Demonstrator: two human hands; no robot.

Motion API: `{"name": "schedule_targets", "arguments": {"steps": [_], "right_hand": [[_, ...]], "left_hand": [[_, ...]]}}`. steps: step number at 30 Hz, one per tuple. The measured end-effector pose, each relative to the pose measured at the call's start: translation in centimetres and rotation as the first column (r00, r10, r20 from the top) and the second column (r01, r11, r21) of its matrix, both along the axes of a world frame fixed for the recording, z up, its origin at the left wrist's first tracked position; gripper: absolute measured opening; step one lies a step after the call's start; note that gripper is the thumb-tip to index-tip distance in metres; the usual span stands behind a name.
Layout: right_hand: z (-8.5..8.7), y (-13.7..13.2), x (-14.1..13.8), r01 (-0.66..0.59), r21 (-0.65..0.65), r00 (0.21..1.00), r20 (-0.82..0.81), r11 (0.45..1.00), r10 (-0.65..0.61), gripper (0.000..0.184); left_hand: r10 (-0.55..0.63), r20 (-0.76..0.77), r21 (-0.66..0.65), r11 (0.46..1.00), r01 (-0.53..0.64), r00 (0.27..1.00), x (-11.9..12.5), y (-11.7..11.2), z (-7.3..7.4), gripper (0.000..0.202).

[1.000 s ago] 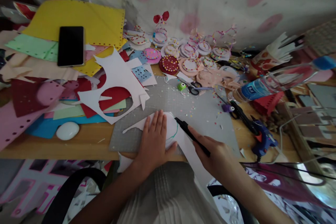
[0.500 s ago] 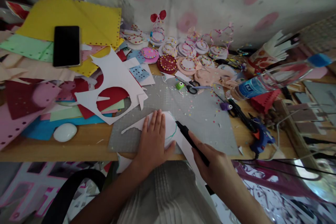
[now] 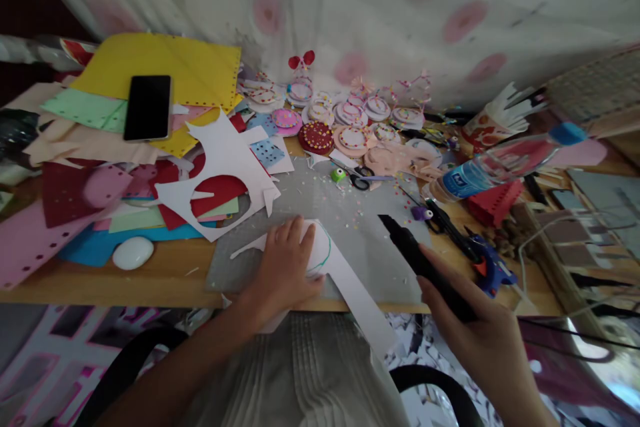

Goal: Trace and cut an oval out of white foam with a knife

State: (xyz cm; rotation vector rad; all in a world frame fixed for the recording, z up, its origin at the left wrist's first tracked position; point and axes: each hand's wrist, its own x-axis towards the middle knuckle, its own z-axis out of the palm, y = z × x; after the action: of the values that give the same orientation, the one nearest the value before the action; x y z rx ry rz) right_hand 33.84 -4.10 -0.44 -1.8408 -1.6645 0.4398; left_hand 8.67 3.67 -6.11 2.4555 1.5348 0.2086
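Note:
My left hand (image 3: 285, 265) lies on a white sheet of paper (image 3: 350, 287) with a green curved line drawn on it, fingers curling slightly over it on the grey cutting mat (image 3: 360, 227). My right hand (image 3: 480, 333) is wrapped round a black cutting tool (image 3: 420, 260), held up above the mat's right edge, clear of the paper. The paper's long strip hangs over the table's front edge toward my lap.
Piles of coloured foam sheets and a white cut-out sheet (image 3: 225, 167) fill the left, with a black phone (image 3: 148, 107) on top. Round decorated pieces (image 3: 350, 113) line the back. Scissors (image 3: 357, 179), a blue glue gun (image 3: 487, 267), a water bottle (image 3: 495, 163) and a white oval object (image 3: 133, 252) lie around.
My right hand has lifted the black tool off the paper and moved it to the right. My left hand's fingers have curled a little on the paper. The view has shifted downward.

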Motion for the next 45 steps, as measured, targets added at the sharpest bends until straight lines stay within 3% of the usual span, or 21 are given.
{"name": "schedule_targets", "arguments": {"steps": [3, 8, 10, 14, 17, 19, 21, 24, 28, 36, 45], "right_hand": [[-0.1, -0.3, 0.5, 0.065, 0.052, 0.997, -0.041, 0.997, -0.063, 0.042], [-0.2, -0.6, 1.2, 0.085, 0.093, 0.996, -0.002, 0.992, -0.085, 0.045], [-0.1, -0.5, 1.4, 0.056, 0.108, 0.998, 0.015, 0.993, -0.058, 0.046], [0.0, 0.5, 1.6, -0.105, 0.14, 0.991, 0.101, 0.985, 0.091, 0.045], [-0.4, 2.4, 1.1, -0.271, 0.065, 0.954, 0.15, 0.96, 0.259, 0.041], [-0.9, 4.1, 0.4, -0.36, -0.023, 0.92, 0.154, 0.933, 0.359, 0.039], [-1.5, 5.9, -0.5, -0.428, -0.097, 0.884, 0.16, 0.898, 0.439, 0.039], [-2.0, 8.4, -1.9, -0.483, -0.155, 0.837, 0.21, 0.862, 0.506, 0.041], [-1.8, 10.3, -2.7, -0.503, -0.221, 0.788, 0.281, 0.835, 0.549, 0.043], [-1.0, 11.1, -2.3, -0.537, -0.258, 0.75, 0.29, 0.803, 0.594, 0.044], [-0.9, 11.7, -2.3, -0.509, -0.299, 0.749, 0.309, 0.807, 0.586, 0.042]], "left_hand": [[0.051, -0.033, 0.056, 0.997, -0.049, 0.998, 0.5, 1.2, 0.8, 0.08], [0.393, -0.097, 0.162, 0.913, -0.375, 0.914, 2.1, 2.7, 1.0, 0.079], [0.416, -0.116, 0.139, 0.906, -0.4, 0.902, 2.2, 3.0, 1.1, 0.07], [0.321, -0.104, 0.108, 0.945, -0.31, 0.941, 0.7, 2.7, 1.3, 0.056], [0.075, -0.042, 0.135, 0.989, -0.068, 0.996, -1.4, 2.1, 0.4, 0.048], [-0.096, -0.021, 0.142, 0.985, 0.098, 0.995, -2.4, 1.8, -0.6, 0.054], [-0.156, -0.024, 0.134, 0.978, 0.158, 0.987, -2.9, 1.5, -1.7, 0.062], [-0.151, -0.022, 0.116, 0.982, 0.152, 0.988, -3.0, 1.2, -2.5, 0.066], [-0.148, -0.003, 0.106, 0.983, 0.147, 0.989, -2.9, 1.1, -2.5, 0.064], [-0.134, 0.036, 0.087, 0.988, 0.13, 0.99, -2.9, 1.1, -2.4, 0.064], [-0.133, 0.035, 0.077, 0.989, 0.13, 0.99, -3.0, 1.1, -2.4, 0.065]]}}
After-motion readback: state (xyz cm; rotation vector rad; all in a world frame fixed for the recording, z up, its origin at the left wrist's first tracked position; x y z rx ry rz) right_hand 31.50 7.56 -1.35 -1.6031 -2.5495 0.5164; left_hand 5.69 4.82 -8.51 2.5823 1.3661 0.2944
